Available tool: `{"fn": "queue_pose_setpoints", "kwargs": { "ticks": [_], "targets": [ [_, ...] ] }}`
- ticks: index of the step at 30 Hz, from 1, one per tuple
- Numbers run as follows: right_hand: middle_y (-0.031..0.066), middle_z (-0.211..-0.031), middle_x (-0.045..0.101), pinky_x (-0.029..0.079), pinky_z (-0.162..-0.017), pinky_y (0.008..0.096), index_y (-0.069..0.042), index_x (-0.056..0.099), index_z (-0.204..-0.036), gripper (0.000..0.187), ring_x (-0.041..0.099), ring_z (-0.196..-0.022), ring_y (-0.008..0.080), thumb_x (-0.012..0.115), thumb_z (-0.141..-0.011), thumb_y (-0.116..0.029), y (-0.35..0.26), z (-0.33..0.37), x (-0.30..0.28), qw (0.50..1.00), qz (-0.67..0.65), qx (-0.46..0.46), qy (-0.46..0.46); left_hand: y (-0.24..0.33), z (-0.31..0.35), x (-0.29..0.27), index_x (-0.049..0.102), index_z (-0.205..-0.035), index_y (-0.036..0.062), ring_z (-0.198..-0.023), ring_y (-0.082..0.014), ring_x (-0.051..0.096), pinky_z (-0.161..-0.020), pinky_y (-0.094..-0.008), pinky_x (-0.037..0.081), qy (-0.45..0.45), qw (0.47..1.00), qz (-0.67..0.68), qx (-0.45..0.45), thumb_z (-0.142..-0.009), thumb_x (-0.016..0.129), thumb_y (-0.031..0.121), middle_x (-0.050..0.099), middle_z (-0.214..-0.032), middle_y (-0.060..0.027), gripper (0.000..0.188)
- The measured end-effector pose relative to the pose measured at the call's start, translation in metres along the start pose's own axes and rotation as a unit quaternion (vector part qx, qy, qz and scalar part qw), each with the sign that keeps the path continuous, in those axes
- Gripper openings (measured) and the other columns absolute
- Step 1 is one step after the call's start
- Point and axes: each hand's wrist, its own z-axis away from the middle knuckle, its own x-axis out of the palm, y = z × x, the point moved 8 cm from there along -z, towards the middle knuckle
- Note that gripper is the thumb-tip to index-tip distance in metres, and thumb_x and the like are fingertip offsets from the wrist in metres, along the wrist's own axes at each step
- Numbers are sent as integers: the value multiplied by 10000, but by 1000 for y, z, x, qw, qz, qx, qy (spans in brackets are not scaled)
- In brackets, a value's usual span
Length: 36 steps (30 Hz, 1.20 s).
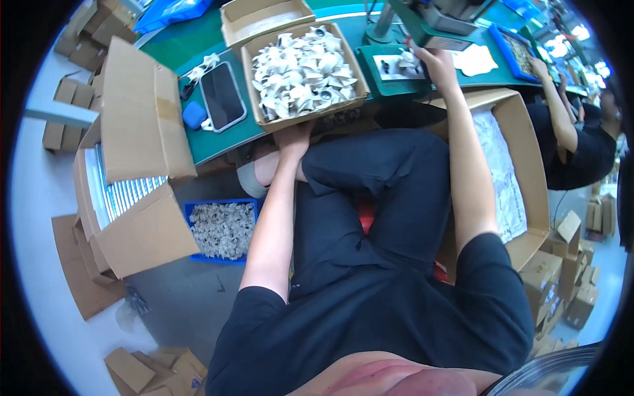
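Note:
My right hand [437, 68] is at the green bench press [432, 36], fingers curled beside a small white plastic part [408, 65] on the press's base plate [388, 68]. What those fingers grip, if anything, is hidden. Just left of the press, a cardboard box [362, 92] heaped with white finned plastic parts [300, 69] sits at the bench's near edge. My left hand [293, 137] is under the near side of this box, by my raised foot; its fingers are out of sight.
A phone [222, 96] and a blue case [194, 115] lie left on the green bench. An open carton [142, 122] stands far left, above a blue tray [256, 210] of grey parts on the floor. Right of me is a lined carton [528, 152]; beyond it sits a co-worker [561, 145].

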Motion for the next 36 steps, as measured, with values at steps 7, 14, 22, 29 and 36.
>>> {"fn": "queue_pose_setpoints", "kwargs": {
  "ticks": [7, 14, 22, 29, 36],
  "targets": [
    [87, -1073, 736, 510, -930, 353, 21, 680, -1208, 355, 670, -1048, 208, 718, -871, -82, -64, 45, -15, 971, -220, 11, 92, 0, -8, 32, 663, -1132, -25, -759, -281, 690, -718, -398, 518, -28, 999, 40, -19, -932, 718, 371, 711, -852, -176, 447],
    [113, -1090, 734, 519, -932, 347, -6, 696, -1195, 410, 678, -1035, 228, 805, -829, -155, -151, 107, 3, 955, -43, -108, 274, 1, -12, 30, 677, -1085, -16, -597, -166, 647, -570, -339, 499, -33, 996, 75, -37, -944, 721, 339, 697, -771, -110, 384],
    [142, -1133, 703, 518, -920, 366, -56, 712, -1182, 400, 662, -1051, 290, 807, -802, -140, -224, 90, 27, 968, 56, -217, 110, 24, 3, 5, 650, -1165, -7, -620, -153, 641, -580, -305, 509, -143, 909, 334, -206, -1006, 640, 330, 701, -795, -75, 372],
    [104, -1052, 686, 519, -871, 343, -44, 710, -1149, 369, 652, -978, 260, 808, -802, -125, -214, 157, 32, 984, -77, -161, -3, 117, 48, -26, 533, -1376, 35, -692, -109, 624, -664, -246, 500, -268, 729, 578, -249, -1081, 494, 346, 658, -767, -43, 430],
    [66, -934, 650, 494, -717, 288, -43, 722, -1101, 311, 590, -795, 173, 805, -806, -97, -205, 161, 56, 975, -189, -36, -112, 166, 35, -33, 458, -1464, 46, -729, -75, 557, -674, -212, 463, -214, 756, 604, -134, -1106, 429, 341, 603, -879, -25, 465]
  ]
}}
